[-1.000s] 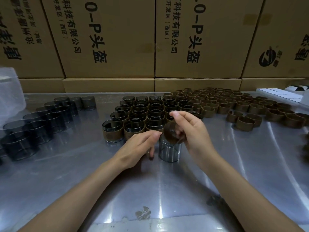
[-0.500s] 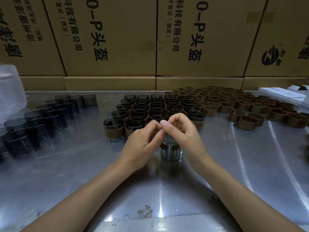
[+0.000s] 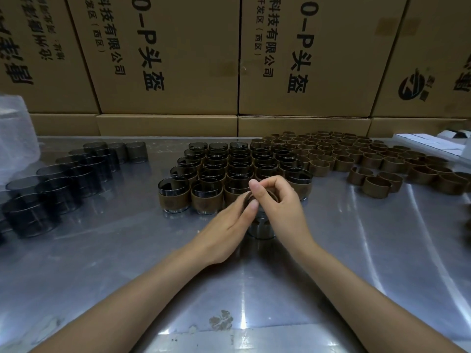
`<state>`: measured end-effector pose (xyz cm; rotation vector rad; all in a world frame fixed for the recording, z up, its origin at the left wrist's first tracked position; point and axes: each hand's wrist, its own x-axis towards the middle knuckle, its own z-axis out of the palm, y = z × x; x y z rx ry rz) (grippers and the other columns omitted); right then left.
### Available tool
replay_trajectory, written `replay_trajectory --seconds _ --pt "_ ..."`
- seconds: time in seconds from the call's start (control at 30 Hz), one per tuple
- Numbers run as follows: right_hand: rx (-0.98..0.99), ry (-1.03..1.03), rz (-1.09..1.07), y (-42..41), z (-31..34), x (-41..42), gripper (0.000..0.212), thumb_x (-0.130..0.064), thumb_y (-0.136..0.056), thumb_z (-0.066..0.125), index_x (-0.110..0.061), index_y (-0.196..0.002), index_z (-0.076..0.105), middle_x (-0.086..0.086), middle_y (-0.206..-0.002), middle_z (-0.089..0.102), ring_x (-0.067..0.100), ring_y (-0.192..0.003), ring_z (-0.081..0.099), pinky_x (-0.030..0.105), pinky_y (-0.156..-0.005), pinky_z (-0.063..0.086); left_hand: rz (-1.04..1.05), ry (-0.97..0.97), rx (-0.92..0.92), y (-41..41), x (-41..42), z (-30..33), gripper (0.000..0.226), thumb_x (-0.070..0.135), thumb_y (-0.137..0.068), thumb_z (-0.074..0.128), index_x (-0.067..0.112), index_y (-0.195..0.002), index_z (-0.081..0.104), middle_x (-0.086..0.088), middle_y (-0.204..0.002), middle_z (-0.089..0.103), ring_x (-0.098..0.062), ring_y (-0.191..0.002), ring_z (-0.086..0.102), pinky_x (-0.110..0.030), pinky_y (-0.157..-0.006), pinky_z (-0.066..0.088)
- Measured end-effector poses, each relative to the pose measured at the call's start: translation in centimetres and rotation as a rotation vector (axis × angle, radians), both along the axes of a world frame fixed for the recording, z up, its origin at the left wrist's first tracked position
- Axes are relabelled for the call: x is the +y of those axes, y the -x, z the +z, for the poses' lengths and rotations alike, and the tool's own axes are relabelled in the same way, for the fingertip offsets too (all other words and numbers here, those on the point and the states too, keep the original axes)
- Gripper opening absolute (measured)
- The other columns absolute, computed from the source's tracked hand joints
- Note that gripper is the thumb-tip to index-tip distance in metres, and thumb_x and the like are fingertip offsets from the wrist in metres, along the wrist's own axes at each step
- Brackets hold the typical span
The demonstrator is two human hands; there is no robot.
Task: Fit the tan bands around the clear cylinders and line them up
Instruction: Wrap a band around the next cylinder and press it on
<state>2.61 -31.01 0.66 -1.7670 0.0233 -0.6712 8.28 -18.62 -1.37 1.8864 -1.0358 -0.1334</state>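
Steel table: banded block lined up. Your right hand pinches a tan band atop a clear cylinder, left hand fingers straight alongside. Bare cylinders, loose bands remain.

Bands: tan-brown, plain. Bare cylinders: clear with a dark smoky tint. Banded cylinders: smoky glass above a tan wrap. Table: silver-grey, streaked with white glare. Boxes: tan cardboard with black print. Bag: translucent white.
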Motion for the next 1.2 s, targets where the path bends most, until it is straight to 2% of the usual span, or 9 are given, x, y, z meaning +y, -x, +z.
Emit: replay_trajectory --seconds 0.17,0.27,0.43,0.6,0.77,0.97,1.03,1.13,1.2 --pt "0.055 0.029 -0.061 -0.5 -0.7 -0.2 0.036 -0.057 -0.083 0.052 -0.024 -0.088 0.063 0.003 -0.107 0.06 0.019 -0.115 0.049 0.038 -0.099 0.043 0.022 -0.011 0.03 -0.2 0.1 -0.3 0.056 0.071 -0.089 0.016 0.045 -0.131 0.042 0.015 -0.127 0.049 0.009 -0.123 0.039 -0.024 -0.107 0.031" --pt "0.057 -0.039 -0.011 -0.6 -0.7 -0.3 0.041 -0.063 -0.08 0.05 -0.024 -0.087 0.061 -0.012 -0.088 0.063 0.008 -0.096 0.059 0.025 -0.084 0.047 0.023 0.006 0.068 -0.4 0.0 -0.5 0.072 0.075 -0.087 0.015 0.029 -0.129 0.05 0.009 -0.126 0.054 0.002 -0.124 0.044 -0.028 -0.108 0.033" --pt "0.162 -0.06 -0.035 -0.6 -0.8 -0.6 0.069 -0.083 -0.064 0.045 -0.025 -0.096 0.061 -0.009 -0.094 0.066 0.007 -0.094 0.063 0.03 -0.085 0.049 0.007 0.023 0.162 -0.4 0.1 -0.3 0.073 0.074 -0.088 0.013 0.028 -0.135 0.046 0.014 -0.133 0.053 0.011 -0.124 0.042 -0.021 -0.105 0.029" --pt "0.26 0.023 -0.133 -0.6 -0.6 -1.0 0.075 -0.089 -0.065 0.04 -0.025 -0.093 0.067 -0.009 -0.093 0.069 0.007 -0.092 0.062 0.031 -0.084 0.048 0.028 0.017 0.175 -0.2 -0.1 -0.3 0.073 0.075 -0.086 0.014 0.026 -0.128 0.047 0.011 -0.125 0.056 0.005 -0.12 0.048 -0.031 -0.11 0.034" --pt "0.227 0.067 -0.217 -0.5 -0.3 -1.2 0.066 -0.072 -0.084 0.037 -0.014 -0.083 0.07 -0.001 -0.081 0.07 0.013 -0.083 0.064 0.036 -0.081 0.049 0.008 0.059 0.187 0.0 -0.1 0.0 0.063 0.07 -0.091 0.016 0.039 -0.135 0.049 0.02 -0.133 0.053 0.014 -0.125 0.04 -0.019 -0.106 0.028" --pt "0.114 0.067 -0.25 -0.1 0.1 -1.3 0.067 -0.058 -0.092 0.043 0.004 -0.079 0.063 0.016 -0.077 0.065 0.025 -0.076 0.061 0.038 -0.073 0.048 -0.048 0.158 0.214 0.4 -0.2 0.6 0.051 0.052 -0.101 0.02 0.031 -0.14 0.047 0.015 -0.139 0.052 0.003 -0.133 0.04 -0.036 -0.117 0.026" --pt "0.106 0.064 -0.252 0.0 0.2 -1.4 0.063 -0.055 -0.092 0.046 0.002 -0.072 0.062 0.015 -0.07 0.063 0.023 -0.069 0.059 0.035 -0.067 0.045 -0.069 0.19 0.264 0.5 -0.1 0.8 0.046 0.044 -0.103 0.023 0.028 -0.136 0.051 0.012 -0.134 0.057 0.0 -0.129 0.046 -0.03 -0.112 0.034" --pt "0.111 0.046 -0.26 -0.2 -0.1 -1.4 0.041 -0.046 -0.092 0.053 -0.015 -0.068 0.064 -0.003 -0.063 0.063 0.009 -0.067 0.06 0.029 -0.066 0.046 -0.048 0.21 0.372 0.6 0.1 1.0 0.034 0.039 -0.102 0.03 0.031 -0.119 0.059 0.015 -0.117 0.067 0.003 -0.111 0.06 -0.01 -0.084 0.047" --pt "0.114 0.02 -0.232 -0.4 -0.4 -1.5 0.03 -0.042 -0.092 0.057 -0.019 -0.075 0.065 -0.006 -0.069 0.067 0.007 -0.07 0.063 0.026 -0.066 0.049 -0.022 0.207 0.445 0.4 0.1 1.1 0.031 0.038 -0.102 0.035 0.028 -0.117 0.059 0.009 -0.114 0.069 -0.001 -0.105 0.064 -0.011 -0.078 0.05"
